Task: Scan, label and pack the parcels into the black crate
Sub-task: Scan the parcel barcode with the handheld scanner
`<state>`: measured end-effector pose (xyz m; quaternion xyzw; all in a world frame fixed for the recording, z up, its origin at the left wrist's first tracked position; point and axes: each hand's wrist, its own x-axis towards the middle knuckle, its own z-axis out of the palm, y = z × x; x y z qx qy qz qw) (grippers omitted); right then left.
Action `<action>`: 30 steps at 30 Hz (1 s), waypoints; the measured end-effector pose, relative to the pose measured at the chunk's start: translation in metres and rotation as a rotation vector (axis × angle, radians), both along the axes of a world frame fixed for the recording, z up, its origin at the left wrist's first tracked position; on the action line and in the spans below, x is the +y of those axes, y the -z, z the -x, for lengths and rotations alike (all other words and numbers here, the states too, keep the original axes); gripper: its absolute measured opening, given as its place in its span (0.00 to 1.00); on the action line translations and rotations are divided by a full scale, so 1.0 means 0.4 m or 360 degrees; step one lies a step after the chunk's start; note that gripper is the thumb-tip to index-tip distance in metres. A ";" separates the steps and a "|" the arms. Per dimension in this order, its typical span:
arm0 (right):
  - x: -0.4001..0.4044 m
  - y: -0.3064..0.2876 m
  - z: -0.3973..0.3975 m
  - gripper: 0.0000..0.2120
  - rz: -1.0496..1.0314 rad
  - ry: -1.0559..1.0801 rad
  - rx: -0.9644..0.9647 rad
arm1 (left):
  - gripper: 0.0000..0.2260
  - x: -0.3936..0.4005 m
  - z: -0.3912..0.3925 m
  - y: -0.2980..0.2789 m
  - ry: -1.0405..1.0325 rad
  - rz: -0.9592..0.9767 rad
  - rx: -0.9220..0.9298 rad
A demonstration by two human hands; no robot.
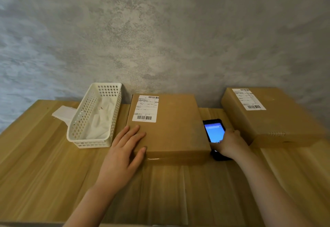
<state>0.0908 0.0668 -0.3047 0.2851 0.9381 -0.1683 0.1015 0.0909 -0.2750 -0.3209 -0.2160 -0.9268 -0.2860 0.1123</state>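
on the worktop [44,164] a labelled box [171,128] lay in the middle, and the left hand [123,148] rested flat on its near left corner with spread fingers. just right of it the right hand [228,143] gripped a scanner [214,132] with a lit screen. a second box [273,117] lay further right, a white basket [94,117] to the left.

White perforated plastic basket [84,123] holding crumpled white paper [101,119], standing on the left of a light wooden table [41,164], with a folded white sheet [63,114] just beside its left wall, before a mottled grey wall [160,30].
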 end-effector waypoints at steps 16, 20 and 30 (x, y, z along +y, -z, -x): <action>-0.153 -0.373 0.042 0.30 0.0205 -0.0663 0.0091 | 0.29 0.000 0.003 0.003 -0.0011 -0.0050 -0.0019; -0.210 -0.363 0.029 0.33 0.0276 -0.0797 -0.0135 | 0.28 0.001 0.004 0.007 -0.0003 -0.0068 -0.0013; -0.259 -0.348 0.010 0.30 0.0446 -0.0836 -0.0368 | 0.28 0.000 0.005 0.008 0.0002 -0.0070 0.0022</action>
